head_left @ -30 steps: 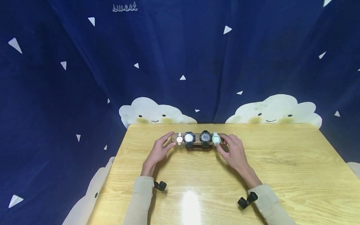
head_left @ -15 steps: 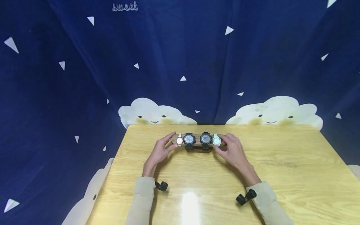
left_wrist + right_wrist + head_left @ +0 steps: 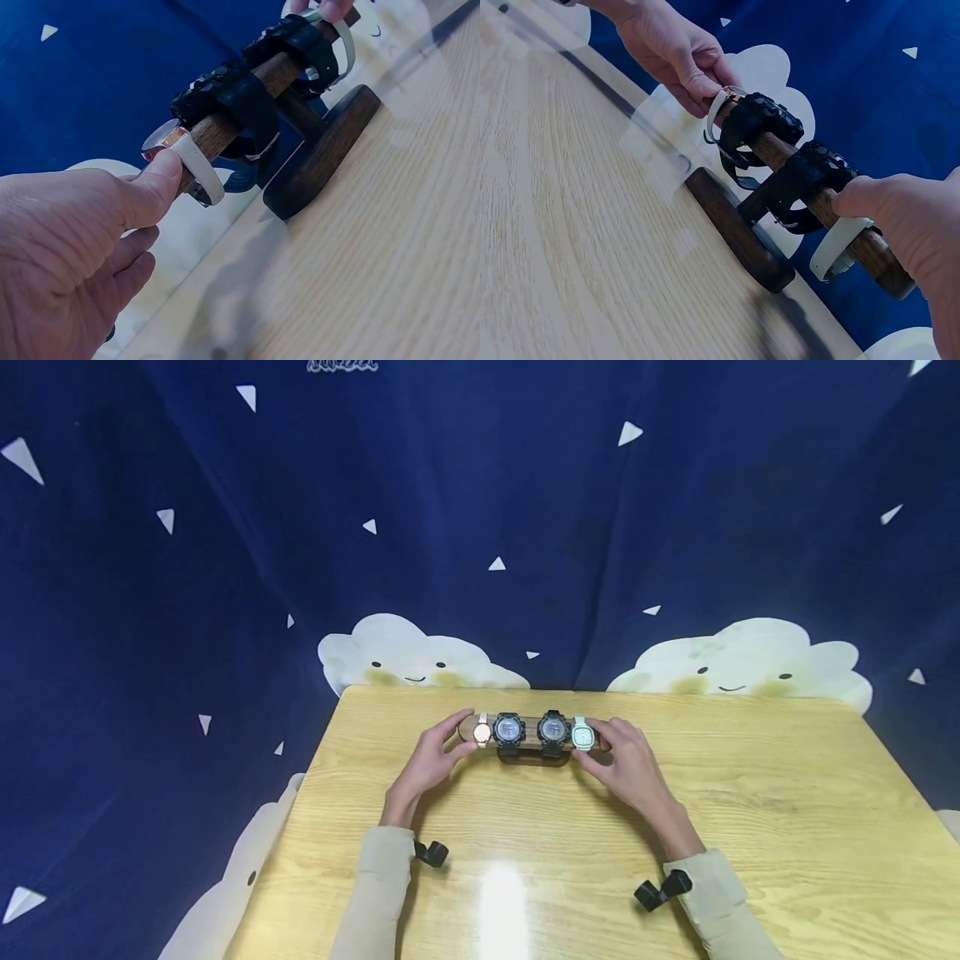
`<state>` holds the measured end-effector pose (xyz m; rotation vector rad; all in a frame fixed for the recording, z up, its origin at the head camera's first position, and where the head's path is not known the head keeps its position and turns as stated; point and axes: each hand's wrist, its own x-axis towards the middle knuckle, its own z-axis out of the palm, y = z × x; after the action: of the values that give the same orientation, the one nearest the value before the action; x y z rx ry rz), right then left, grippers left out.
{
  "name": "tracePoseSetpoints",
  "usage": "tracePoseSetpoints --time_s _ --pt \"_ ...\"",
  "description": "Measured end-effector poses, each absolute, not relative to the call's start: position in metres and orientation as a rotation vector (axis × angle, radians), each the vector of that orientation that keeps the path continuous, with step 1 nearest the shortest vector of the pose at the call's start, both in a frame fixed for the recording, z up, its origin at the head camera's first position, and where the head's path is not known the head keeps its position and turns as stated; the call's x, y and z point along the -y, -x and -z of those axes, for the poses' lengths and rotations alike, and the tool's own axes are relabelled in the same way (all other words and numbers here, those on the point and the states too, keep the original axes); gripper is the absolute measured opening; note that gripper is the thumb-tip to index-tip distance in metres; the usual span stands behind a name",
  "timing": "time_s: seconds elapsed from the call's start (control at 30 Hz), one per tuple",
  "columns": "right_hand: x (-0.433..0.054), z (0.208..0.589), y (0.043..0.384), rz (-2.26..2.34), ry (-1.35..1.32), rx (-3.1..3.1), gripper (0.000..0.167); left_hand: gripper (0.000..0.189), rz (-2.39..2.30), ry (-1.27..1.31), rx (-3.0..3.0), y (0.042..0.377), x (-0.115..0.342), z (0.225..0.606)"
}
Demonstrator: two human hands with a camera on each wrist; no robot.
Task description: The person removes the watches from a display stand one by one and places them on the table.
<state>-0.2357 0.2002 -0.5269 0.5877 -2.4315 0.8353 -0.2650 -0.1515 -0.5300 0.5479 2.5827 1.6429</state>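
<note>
Pinching the watch stand [image 3: 531, 734] by both ends near the table's [image 3: 757, 793] far edge, our left hand [image 3: 427, 762] and right hand [image 3: 632, 767] probably steady it so we don't tip the four watches [image 3: 509, 729].

watch stand [image 3: 322, 156]: grained wood | black straps [image 3: 253, 109]: matt | tabletop [image 3: 750, 835]: glossy wood | backdrop [image 3: 450, 452]: creased cloth

Smiling white clouds [image 3: 408, 652] and scattered pale triangles [image 3: 630, 433] decorate a dark blue cloth backdrop [image 3: 450, 468] behind a wood-grain table [image 3: 765, 827].
</note>
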Motion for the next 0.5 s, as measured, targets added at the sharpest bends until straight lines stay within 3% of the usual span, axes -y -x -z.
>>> tracePoseSetpoints --time_s 0.5 --pt "-0.1977 0.5261 0.2364 -0.858 -0.599 2.401 0.051 0.062 -1.661 -0.601 -2.588 0.2667 0.1485 0.5296"
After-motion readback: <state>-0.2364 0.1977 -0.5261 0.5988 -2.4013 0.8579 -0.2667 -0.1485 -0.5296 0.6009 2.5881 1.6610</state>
